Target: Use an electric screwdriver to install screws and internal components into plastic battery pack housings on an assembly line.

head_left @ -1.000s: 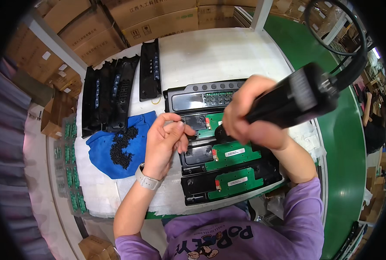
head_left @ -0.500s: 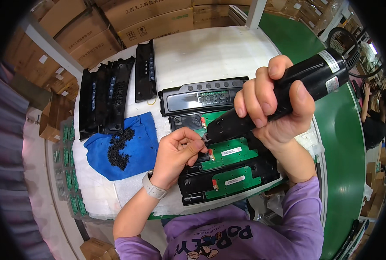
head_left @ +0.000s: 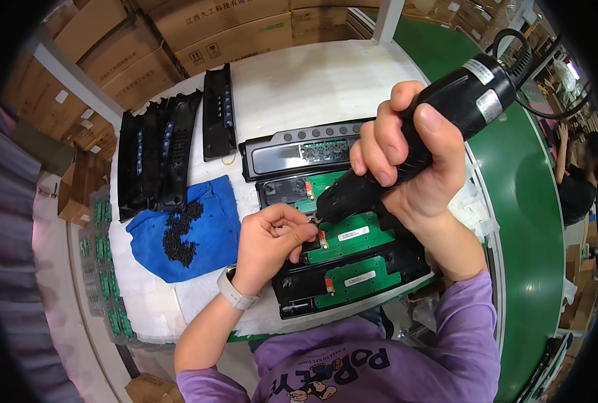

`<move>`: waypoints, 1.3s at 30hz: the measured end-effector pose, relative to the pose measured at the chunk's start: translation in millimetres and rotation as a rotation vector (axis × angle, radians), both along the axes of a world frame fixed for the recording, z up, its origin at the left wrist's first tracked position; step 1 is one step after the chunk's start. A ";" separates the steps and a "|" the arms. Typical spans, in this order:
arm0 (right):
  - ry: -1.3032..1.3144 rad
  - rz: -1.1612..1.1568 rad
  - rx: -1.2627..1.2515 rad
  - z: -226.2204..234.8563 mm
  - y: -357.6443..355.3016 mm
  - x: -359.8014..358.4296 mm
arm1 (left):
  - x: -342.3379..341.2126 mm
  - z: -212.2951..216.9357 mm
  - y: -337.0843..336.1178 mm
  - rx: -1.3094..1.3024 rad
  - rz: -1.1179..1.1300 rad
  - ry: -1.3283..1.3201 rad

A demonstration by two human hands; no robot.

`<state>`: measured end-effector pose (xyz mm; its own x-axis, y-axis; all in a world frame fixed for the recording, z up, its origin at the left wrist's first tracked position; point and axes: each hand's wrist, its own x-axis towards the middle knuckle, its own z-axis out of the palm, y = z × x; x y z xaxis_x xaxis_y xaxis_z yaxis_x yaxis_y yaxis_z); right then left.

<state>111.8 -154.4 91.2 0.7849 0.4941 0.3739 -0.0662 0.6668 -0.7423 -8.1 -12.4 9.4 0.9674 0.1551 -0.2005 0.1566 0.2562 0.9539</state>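
Observation:
My right hand point(head_left: 416, 161) is wrapped round a black electric screwdriver point(head_left: 457, 94), tilted with its tip down to the left. My left hand point(head_left: 269, 242) is closed, thumb and forefinger pinched together right at that tip. Whatever they pinch is too small to make out. Both hands are over black plastic housings fitted with green circuit boards. The middle board point(head_left: 373, 235) lies just below the screwdriver's tip, and the nearest board point(head_left: 363, 277) sits in a housing point(head_left: 299, 285) by the table's front edge. Small red connectors show on the boards' left ends.
Left of my hands, a pile of small black screws point(head_left: 178, 245) lies on a blue cloth point(head_left: 144, 245). Several black panels point(head_left: 154, 154) stand farther back. A buttoned panel point(head_left: 279, 158) lies behind the boards. Green circuit boards point(head_left: 104, 272) line the left edge; a green surface point(head_left: 514, 269) runs at right.
The screwdriver has tipped steeper, its cable end moving left and away from me, while its tip stays by my left fingertips. The whole view has shifted slightly.

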 end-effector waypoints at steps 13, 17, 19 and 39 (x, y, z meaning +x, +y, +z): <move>0.083 0.084 0.056 -3.8 -7.0 5.3 | -0.1 -4.7 -6.0 0.007 0.038 -0.144; -0.282 0.133 0.014 -21.1 -30.9 18.9 | 6.1 -10.0 11.0 -0.045 0.170 -0.181; -0.374 0.066 -0.090 -29.1 -42.4 18.8 | 9.6 -11.9 13.8 -0.072 0.221 -0.203; -0.603 0.054 -0.466 -37.3 -41.2 9.7 | 22.8 -15.4 26.9 -0.055 0.192 -0.100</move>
